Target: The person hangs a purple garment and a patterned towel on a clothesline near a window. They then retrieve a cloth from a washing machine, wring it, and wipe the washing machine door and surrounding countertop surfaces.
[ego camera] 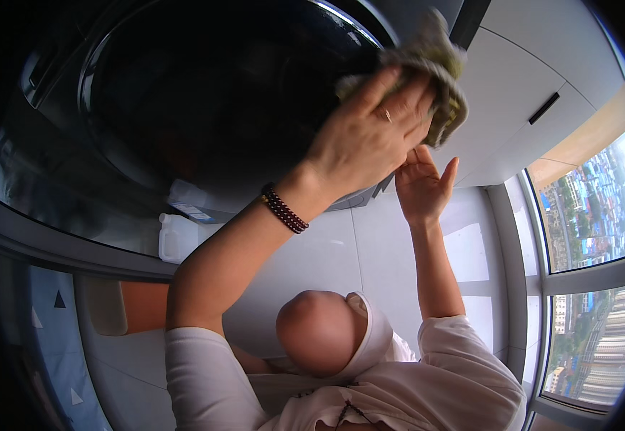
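Note:
My left hand (369, 137), with a dark beaded bracelet at the wrist and a ring on one finger, grips a bunched grey-and-yellow cloth (449, 108). Motion blurs the cloth, which lies over the right rim of a round, glossy black appliance door (210, 91), apparently that of a front-loading washer or dryer. Whether the cloth presses on the door cannot be told. Just below the cloth is my right hand (425, 188), palm facing me and thumb spread, holding nothing. Its fingertips come close to the left hand and are partly hidden.
A white plastic jug (175, 240) stands left of my forearm, beside a translucent container with a blue label (191, 202). White cabinet fronts (527, 70) with a black handle (544, 109) rise at right, above a window (592, 199). My bent knee (317, 334) is below.

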Action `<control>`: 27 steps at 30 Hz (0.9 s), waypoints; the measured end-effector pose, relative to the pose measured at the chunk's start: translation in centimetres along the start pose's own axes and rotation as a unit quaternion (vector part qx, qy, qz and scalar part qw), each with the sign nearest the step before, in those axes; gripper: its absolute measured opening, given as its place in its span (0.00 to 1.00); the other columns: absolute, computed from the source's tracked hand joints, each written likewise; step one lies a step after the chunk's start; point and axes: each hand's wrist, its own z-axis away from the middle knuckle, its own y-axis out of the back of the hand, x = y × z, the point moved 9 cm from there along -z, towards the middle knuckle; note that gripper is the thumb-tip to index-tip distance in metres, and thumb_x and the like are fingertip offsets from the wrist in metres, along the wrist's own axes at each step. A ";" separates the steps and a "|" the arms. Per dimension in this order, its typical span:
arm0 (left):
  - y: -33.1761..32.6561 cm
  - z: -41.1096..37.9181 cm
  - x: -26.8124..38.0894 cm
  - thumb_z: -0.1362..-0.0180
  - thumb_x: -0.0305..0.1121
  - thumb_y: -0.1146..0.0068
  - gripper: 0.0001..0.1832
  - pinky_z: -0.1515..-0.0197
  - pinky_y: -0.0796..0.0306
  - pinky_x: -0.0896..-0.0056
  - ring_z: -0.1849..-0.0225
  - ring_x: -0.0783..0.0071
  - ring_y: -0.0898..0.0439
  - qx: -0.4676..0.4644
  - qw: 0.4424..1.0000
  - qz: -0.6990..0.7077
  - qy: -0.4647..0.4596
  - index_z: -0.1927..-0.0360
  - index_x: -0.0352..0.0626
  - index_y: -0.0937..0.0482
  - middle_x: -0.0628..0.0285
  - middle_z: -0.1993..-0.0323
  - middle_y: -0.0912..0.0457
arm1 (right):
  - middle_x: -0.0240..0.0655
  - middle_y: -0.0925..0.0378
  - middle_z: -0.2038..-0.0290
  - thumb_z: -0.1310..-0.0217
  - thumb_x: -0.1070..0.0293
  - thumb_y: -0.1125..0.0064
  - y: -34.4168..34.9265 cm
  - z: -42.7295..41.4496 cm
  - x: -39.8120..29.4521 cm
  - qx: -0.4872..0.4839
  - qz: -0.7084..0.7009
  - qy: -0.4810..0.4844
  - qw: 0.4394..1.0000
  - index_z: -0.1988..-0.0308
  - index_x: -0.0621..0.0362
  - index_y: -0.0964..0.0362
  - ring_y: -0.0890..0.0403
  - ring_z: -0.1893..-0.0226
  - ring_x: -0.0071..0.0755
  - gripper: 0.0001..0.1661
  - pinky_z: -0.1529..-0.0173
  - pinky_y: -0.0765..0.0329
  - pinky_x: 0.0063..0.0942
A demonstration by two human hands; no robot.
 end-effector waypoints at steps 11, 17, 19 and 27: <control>-7.4 14.9 7.7 0.41 0.38 0.58 0.22 0.29 0.59 0.64 0.34 0.75 0.42 -0.177 0.955 0.067 -0.229 0.43 0.48 0.30 0.69 0.41 0.32 | 0.41 0.29 0.46 0.38 0.31 0.79 -1.0 -2.0 0.0 -0.100 0.089 -0.037 0.990 0.41 0.62 0.40 0.31 0.47 0.33 0.48 0.40 0.42 0.28; -8.2 25.7 3.6 0.46 0.35 0.54 0.20 0.32 0.49 0.64 0.39 0.75 0.34 -0.195 0.951 0.044 -0.237 0.49 0.50 0.26 0.72 0.51 0.23 | 0.31 0.24 0.51 0.36 0.34 0.76 -0.9 -2.3 0.2 -0.126 0.210 0.018 0.969 0.47 0.54 0.29 0.30 0.47 0.31 0.42 0.42 0.42 0.30; -9.0 30.7 -0.3 0.44 0.36 0.52 0.18 0.35 0.42 0.61 0.39 0.68 0.37 -0.352 0.918 0.157 -0.097 0.49 0.53 0.27 0.69 0.47 0.26 | 0.31 0.23 0.53 0.36 0.36 0.74 -0.2 -2.1 0.4 -0.079 0.232 0.017 0.969 0.49 0.54 0.27 0.28 0.48 0.32 0.40 0.41 0.41 0.32; 5.4 42.6 -15.6 0.46 0.24 0.50 0.20 0.47 0.34 0.56 0.48 0.60 0.30 -0.010 0.782 0.068 0.619 0.48 0.47 0.30 0.55 0.46 0.32 | 0.41 0.29 0.46 0.35 0.49 0.65 -4.8 2.4 -3.1 0.056 0.464 0.315 0.826 0.45 0.60 0.36 0.32 0.43 0.40 0.29 0.39 0.40 0.37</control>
